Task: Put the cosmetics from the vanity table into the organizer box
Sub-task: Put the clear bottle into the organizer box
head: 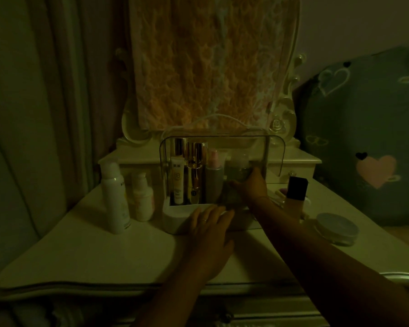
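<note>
Dim light, detail limited. My right hand is inside the open front of the box, fingers closed around a clear bottle at the right end of the row. The bottle stands upright, long axis vertical, cap up; I cannot tell if its base is seated yet. My left hand lies flat and unclenched on the box's near ledge, holding nothing, steadying it.

Progress: roughly half, by my estimate. In the box already, left to right: BB tube, gold bottles, grey bottle, all upright.

Left on the table: white spray can and small pump bottle left of the box; foundation bottle and round jar to the right. Something small lies near the foundation bottle; too dark to identify.
</note>
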The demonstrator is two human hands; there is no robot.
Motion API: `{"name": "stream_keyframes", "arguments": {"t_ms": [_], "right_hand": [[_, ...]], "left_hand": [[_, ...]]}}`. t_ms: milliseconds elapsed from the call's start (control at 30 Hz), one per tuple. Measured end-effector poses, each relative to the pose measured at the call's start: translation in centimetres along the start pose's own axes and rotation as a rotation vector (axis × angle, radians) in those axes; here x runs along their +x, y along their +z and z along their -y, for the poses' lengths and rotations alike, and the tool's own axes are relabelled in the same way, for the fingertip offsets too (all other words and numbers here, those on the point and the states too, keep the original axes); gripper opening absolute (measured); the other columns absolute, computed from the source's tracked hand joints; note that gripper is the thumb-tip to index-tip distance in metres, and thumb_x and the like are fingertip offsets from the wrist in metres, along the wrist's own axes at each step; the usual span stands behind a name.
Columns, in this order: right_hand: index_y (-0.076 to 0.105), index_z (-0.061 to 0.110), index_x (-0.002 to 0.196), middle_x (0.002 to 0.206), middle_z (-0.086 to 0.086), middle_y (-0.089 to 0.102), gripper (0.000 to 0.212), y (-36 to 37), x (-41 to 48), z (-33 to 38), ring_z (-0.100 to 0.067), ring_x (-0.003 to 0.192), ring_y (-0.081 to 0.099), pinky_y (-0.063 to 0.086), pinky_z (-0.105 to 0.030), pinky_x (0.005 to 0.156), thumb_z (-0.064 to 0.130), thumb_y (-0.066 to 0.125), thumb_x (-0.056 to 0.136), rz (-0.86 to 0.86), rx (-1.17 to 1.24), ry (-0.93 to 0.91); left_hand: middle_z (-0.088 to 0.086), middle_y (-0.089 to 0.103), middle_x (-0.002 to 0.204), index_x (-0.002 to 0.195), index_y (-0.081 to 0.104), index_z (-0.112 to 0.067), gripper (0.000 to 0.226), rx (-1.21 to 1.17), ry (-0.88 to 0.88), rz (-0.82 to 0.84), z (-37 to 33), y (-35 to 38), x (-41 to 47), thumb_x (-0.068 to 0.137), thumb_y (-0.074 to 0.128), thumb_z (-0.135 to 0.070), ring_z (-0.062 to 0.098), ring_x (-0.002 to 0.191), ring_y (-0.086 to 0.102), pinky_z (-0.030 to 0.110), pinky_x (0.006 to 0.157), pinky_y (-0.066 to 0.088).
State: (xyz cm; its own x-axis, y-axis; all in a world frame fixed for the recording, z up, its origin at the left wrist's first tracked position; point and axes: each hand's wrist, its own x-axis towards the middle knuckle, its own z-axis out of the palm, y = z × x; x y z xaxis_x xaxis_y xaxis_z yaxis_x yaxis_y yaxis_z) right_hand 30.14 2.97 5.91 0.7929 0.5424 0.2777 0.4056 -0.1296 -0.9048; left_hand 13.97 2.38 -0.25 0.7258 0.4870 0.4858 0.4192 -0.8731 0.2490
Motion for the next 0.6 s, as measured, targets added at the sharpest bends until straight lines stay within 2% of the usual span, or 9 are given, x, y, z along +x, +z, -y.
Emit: {"name": "stream_keyframes", "arguments": {"t_ms": [233,300,367,600], "right_hand": [[0.038,0.009,0.134,0.135,-0.011,0.048,0.069,-1.2,-2.2,0.0,-0.027,0.125,0.048,0.041,-0.029,0.096,0.015,0.073,0.075,-0.010,-0.048,-0.155],[0.034,0.010,0.138,0.139,-0.010,0.045,0.072,-1.5,-2.9,-0.2,-0.025,0.128,0.044,0.041,-0.038,0.105,0.016,0.072,0.077,-0.001,-0.079,-0.182],[0.033,0.010,0.139,0.141,-0.010,0.044,0.071,-1.8,-3.6,-0.6,-0.025,0.130,0.043,0.042,-0.043,0.105,0.017,0.070,0.079,0.020,-0.102,-0.217],[0.039,0.017,0.137,0.138,-0.011,0.045,0.053,-1.9,-3.9,-1.2,-0.026,0.121,0.049,0.046,-0.040,0.099,0.022,0.059,0.088,0.086,-0.320,-0.272]], "left_hand": [[-0.007,0.017,0.154,0.140,0.022,-0.030,0.061,0.038,-0.010,0.013,0.2,0.2,0.1,0.085,0.047,-0.036,0.009,0.141,0.004,0.032,0.110,-0.014],[-0.007,0.017,0.154,0.140,0.022,-0.029,0.062,0.038,-0.010,0.016,0.2,0.2,0.1,0.084,0.047,-0.035,0.009,0.141,0.005,0.032,0.110,-0.015],[-0.007,0.017,0.154,0.140,0.022,-0.029,0.061,0.047,-0.005,0.014,0.2,0.2,0.1,0.084,0.046,-0.036,0.009,0.141,0.005,0.032,0.110,-0.013],[-0.010,0.018,0.153,0.141,0.019,-0.033,0.061,0.069,-0.016,0.008,0.0,0.2,0.2,0.085,0.044,-0.038,0.008,0.140,0.006,0.033,0.112,-0.011]]}}
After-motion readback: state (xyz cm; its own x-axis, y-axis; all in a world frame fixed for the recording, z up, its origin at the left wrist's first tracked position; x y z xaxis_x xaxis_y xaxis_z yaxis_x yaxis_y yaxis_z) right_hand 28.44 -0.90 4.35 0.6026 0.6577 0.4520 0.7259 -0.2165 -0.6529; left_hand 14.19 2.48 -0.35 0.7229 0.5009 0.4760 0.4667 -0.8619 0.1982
